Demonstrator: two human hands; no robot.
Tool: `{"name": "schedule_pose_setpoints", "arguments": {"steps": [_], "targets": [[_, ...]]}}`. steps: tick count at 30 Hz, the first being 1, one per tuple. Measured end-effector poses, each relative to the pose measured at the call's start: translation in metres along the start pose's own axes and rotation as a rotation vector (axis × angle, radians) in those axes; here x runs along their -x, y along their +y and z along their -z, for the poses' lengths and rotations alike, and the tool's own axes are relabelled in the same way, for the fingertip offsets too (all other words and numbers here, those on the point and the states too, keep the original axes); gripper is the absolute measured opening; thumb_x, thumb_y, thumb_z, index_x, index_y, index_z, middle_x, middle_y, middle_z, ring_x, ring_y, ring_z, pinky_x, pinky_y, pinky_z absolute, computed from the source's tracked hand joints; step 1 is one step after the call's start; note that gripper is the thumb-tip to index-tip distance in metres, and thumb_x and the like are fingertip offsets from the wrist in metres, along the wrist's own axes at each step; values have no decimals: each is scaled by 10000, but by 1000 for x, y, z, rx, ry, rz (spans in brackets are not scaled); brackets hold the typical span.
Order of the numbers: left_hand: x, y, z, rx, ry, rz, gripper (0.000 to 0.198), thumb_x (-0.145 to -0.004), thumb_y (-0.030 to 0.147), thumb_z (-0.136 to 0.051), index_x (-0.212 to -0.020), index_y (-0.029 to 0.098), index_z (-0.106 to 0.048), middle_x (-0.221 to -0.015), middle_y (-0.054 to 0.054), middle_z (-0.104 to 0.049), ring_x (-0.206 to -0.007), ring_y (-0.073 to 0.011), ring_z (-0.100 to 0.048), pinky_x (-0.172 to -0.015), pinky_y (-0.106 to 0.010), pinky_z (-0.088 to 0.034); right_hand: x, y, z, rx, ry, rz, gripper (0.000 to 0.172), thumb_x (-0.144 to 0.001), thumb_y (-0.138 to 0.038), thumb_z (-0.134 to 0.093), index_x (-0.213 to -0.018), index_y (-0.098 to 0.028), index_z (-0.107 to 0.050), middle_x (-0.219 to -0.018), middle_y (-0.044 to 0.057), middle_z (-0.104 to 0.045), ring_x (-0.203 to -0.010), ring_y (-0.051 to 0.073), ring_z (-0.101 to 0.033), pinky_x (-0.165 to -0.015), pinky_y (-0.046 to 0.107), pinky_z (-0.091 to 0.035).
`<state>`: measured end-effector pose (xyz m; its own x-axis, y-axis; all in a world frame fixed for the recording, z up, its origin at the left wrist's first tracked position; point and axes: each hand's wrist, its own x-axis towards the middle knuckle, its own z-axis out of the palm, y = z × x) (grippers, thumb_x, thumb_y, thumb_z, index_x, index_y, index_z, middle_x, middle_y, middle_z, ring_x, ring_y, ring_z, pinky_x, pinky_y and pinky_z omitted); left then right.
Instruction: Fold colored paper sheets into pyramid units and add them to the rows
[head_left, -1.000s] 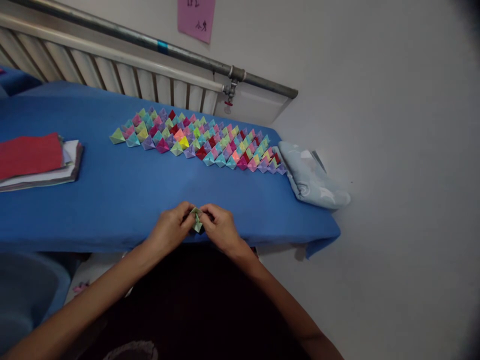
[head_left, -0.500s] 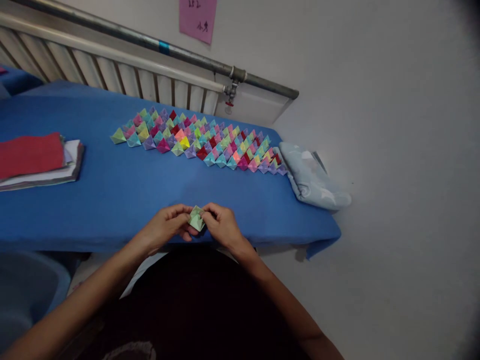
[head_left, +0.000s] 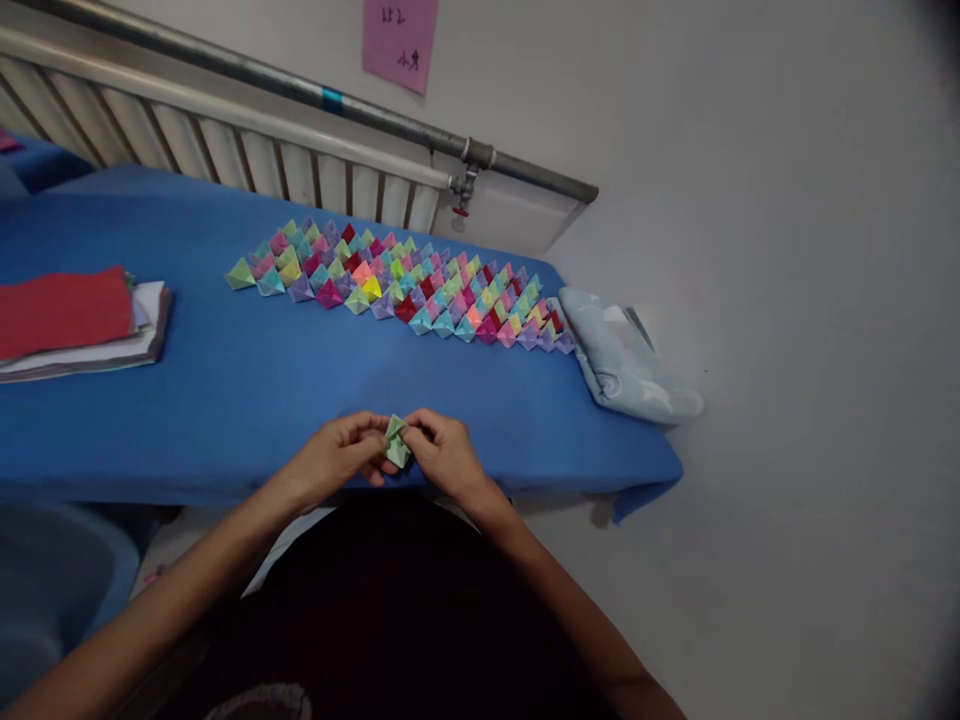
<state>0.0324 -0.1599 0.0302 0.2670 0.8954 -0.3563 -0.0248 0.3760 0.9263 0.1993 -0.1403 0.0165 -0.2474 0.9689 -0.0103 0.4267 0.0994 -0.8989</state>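
Observation:
A small light-green folded paper piece (head_left: 395, 442) is pinched between my left hand (head_left: 337, 458) and my right hand (head_left: 441, 454), just above the near edge of the blue-covered table (head_left: 225, 380). Both hands have their fingers closed on it from either side. Farther back on the table lie several rows of finished folded paper shapes (head_left: 405, 285) in pink, green, purple, teal, red and yellow, packed side by side.
A stack of paper sheets with a red sheet on top (head_left: 71, 320) lies at the table's left. A light-blue folded cloth (head_left: 626, 365) rests at the right end. A radiator (head_left: 225, 150) and a metal pipe (head_left: 480, 155) run along the wall behind.
The green paper piece has been turned and pressed between my fingers; my hands stay at the same spot near the table's edge.

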Motion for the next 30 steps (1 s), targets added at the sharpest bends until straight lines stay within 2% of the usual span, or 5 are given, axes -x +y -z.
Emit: {"name": "schedule_pose_setpoints", "arguments": {"steps": [10, 14, 22, 26, 30], "targets": [[-2, -1, 1, -14, -4, 10, 339, -669, 322, -706, -964, 176, -627, -745, -17, -706, -670, -157, -679, -589, -257, -535, 1, 1, 1, -117, -24, -12, 176, -803, -336, -563, -742, -194, -648, -614, -42, -544, -585, 100, -475, -574, 211, -379], [-2, 0, -1, -28, 24, 32, 362, -652, 318, -697, -972, 169, -617, -699, -3, -688, -653, -156, -675, -576, -251, -530, 2, 1, 3, -106, -40, 4, 194, -812, -314, -525, -782, -192, -674, -659, -30, -579, -620, 107, -498, -617, 220, -405], [-1, 7, -2, 0, 50, 85, 289, -619, 323, -658, -866, 182, -605, -757, -15, -682, -673, -158, -657, -560, -255, -522, 4, 4, -1, -41, -13, 65, 188, -821, -289, -535, -813, -188, -692, -656, -31, -586, -590, 97, -500, -580, 208, -386], [-3, 10, -2, -19, 46, 112, 251, -618, 294, -625, -842, 183, -604, -712, -10, -664, -659, -156, -643, -541, -246, -509, 6, 5, -2, -15, 3, 82, 160, -820, -262, -541, -794, -197, -685, -667, -27, -605, -604, 99, -514, -588, 206, -392], [-6, 7, -2, -44, 34, 85, 274, -600, 287, -655, -843, 181, -586, -684, 1, -650, -640, -155, -642, -513, -237, -503, 6, 4, -3, -56, -5, 55, 143, -812, -254, -543, -784, -199, -672, -655, -33, -601, -600, 101, -517, -586, 206, -404]]}}
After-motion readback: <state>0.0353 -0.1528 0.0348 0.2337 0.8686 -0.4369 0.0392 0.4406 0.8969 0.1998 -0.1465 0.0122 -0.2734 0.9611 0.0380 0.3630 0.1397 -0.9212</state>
